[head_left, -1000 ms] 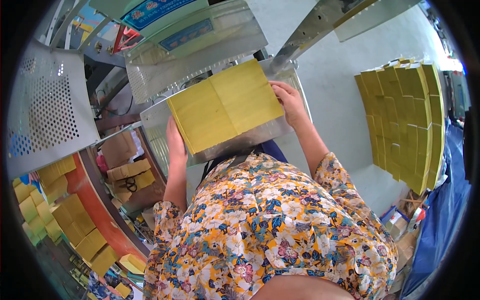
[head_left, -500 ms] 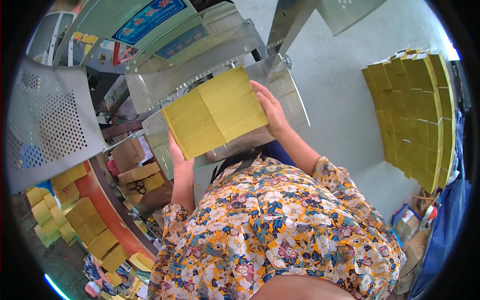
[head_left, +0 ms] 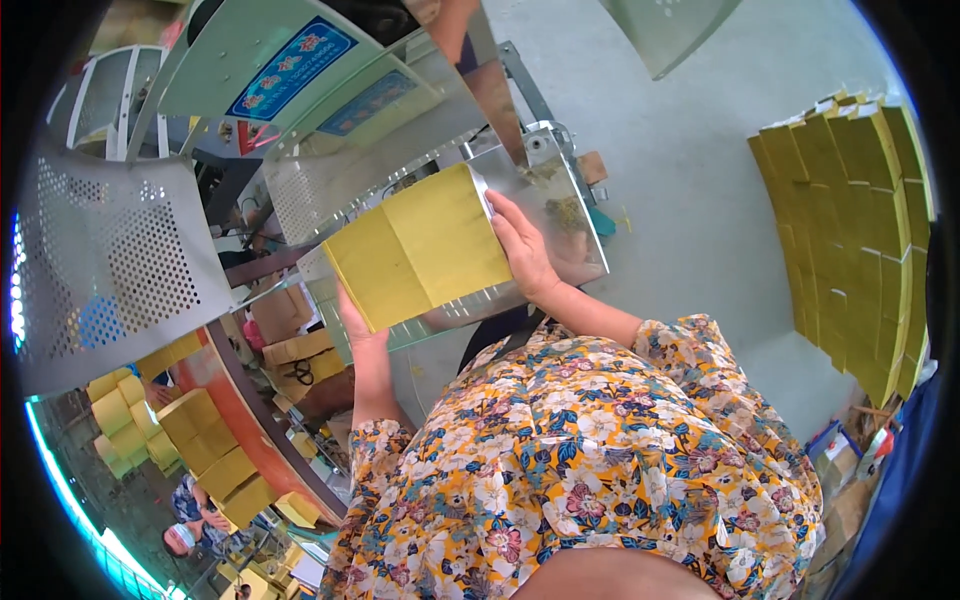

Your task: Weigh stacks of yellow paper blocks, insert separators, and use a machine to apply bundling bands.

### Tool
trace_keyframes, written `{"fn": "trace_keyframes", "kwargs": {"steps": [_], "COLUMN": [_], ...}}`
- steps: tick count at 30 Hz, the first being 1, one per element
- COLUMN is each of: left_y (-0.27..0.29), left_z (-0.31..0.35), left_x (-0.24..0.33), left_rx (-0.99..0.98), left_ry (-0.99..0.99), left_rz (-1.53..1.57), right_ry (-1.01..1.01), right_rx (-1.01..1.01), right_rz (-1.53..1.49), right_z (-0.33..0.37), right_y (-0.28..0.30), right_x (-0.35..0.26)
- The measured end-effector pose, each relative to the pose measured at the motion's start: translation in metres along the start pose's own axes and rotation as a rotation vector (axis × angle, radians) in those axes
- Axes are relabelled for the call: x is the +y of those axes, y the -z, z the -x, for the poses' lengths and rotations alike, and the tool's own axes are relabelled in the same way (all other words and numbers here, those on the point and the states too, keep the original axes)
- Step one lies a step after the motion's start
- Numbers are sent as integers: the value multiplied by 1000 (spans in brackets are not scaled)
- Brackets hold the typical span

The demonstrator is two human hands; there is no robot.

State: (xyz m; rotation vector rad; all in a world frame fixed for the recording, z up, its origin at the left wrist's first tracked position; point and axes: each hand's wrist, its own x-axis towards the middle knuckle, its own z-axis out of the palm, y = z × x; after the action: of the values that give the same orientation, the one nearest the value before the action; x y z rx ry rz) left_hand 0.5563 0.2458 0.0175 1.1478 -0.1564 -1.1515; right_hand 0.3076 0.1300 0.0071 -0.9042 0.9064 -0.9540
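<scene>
A stack of yellow paper sheets or covers (head_left: 425,248), with a line down its middle, lies tilted between my two hands above the machine's metal bed. My left hand (head_left: 357,318) grips its lower left edge, with most of its fingers hidden. Against the right edge, my right hand (head_left: 525,250) presses with its fingers together. A strip of white shows along that edge. Beneath and beyond the stack is the shiny metal plate (head_left: 580,240) of the machine.
A perforated guard (head_left: 110,260) stands left, and a pale green panel with a blue label (head_left: 295,65) rises ahead. Tall yellow stacks (head_left: 850,230) are at the right. More yellow piles (head_left: 200,430) lie lower left by a red-edged table (head_left: 245,400), near a seated person (head_left: 190,530).
The stack has shifted slightly left and down in view, still between both hands. My right hand has moved left with it, and a white strip now shows at the right edge.
</scene>
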Motion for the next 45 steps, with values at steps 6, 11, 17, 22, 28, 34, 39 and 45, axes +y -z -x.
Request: {"fn": "trace_keyframes", "kwargs": {"steps": [6, 11, 17, 22, 28, 34, 39, 45], "left_y": [-3, -16, -52, -67, -82, -84, -84, -89], "left_z": [1, 1, 5, 8, 10, 6, 6, 14], "left_x": [-6, -18, -40, -53, -53, -57, -55, -47], "left_rx": [34, 8, -21, -27, 21, -54, -79, -97], "left_ry": [-7, -12, -21, -56, 24, -11, -16, 34], "left_rz": [40, 117, 149, 113, 110, 81, 45, 31], "right_ry": [-34, -75, -103, -155, -181, -188, -139, -18], "right_rx": [-28, -90, -78, -40, 11, 9, 47, 97], "right_rz": [20, -6, -74, -127, -195, -227, -228, -201], "right_z": [-2, -9, -12, -12, -13, -16, -15, -9], "right_y": [8, 28, 61, 75, 85, 94, 92, 90], "right_x": [-8, -16, -34, -50, -57, -53, -57, -43]}}
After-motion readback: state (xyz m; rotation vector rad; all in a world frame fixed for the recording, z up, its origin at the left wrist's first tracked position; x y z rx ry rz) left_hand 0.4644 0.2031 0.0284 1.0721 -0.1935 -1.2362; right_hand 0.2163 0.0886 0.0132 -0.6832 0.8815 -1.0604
